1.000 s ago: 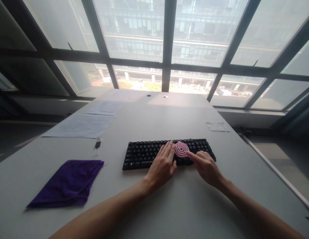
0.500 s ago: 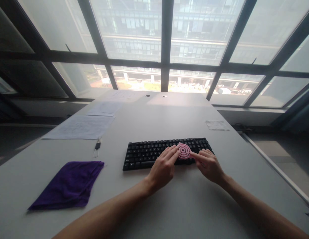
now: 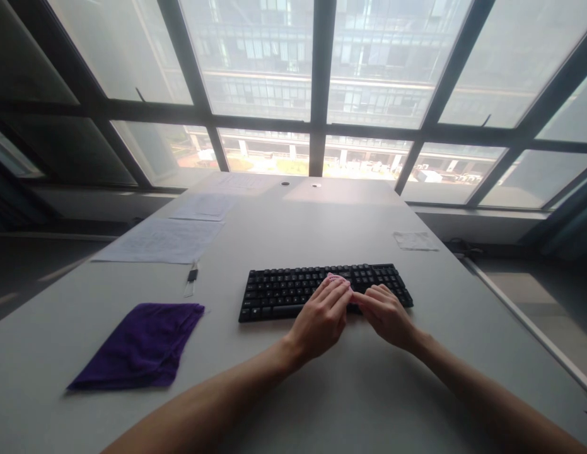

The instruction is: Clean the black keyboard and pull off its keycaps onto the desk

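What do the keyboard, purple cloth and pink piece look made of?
Keyboard: likely matte black plastic, moulded keys. Purple cloth: soft fabric, limp and creased. Pink piece: mostly hidden by the left hand and right hand; cannot tell.

Left hand (image 3: 321, 316), right hand (image 3: 385, 314) perhaps pinch pink disc (image 3: 337, 277) over keyboard (image 3: 284, 293).
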Motion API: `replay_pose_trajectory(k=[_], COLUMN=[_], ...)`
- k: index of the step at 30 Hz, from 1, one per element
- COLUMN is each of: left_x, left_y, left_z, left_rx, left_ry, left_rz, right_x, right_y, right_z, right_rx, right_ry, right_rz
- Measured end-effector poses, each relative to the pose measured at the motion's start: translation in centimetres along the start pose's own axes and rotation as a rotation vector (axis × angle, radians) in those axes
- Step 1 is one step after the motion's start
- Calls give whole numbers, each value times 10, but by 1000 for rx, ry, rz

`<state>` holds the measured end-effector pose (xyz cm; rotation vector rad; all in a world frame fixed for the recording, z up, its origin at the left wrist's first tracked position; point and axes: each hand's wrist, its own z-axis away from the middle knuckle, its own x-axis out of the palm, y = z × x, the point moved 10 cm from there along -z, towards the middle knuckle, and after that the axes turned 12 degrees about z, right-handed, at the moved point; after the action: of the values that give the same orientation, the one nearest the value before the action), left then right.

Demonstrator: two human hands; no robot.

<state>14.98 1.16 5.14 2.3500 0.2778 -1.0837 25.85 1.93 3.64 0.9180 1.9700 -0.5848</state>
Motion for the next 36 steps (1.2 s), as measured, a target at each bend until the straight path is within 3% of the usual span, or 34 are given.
replay_pose_trajectory(k=[4, 13, 18, 23, 30, 36], left_x=[2, 5, -8, -22, -22, -23], left_y=[-7, -26, -26, -42, -52, -47], left_z=[1, 8, 7, 21, 43, 41], left_rx=[-52, -180, -174, -208, -239, -231], left_ry=[4, -3, 0, -13, -43, -17], left_rz=[-69, -179, -219, -277, -309, -249], right_x=[8, 13, 15, 25, 30, 25], right_y=[-5, 30, 9, -15, 1, -13], right_z=[-14, -16, -31, -52, -57, -53], right_rx=[-2, 264, 188, 82, 209, 144], right_ry=[-12, 26, 14, -25, -1, -39], right_rz=[38, 114, 53, 35, 57, 49])
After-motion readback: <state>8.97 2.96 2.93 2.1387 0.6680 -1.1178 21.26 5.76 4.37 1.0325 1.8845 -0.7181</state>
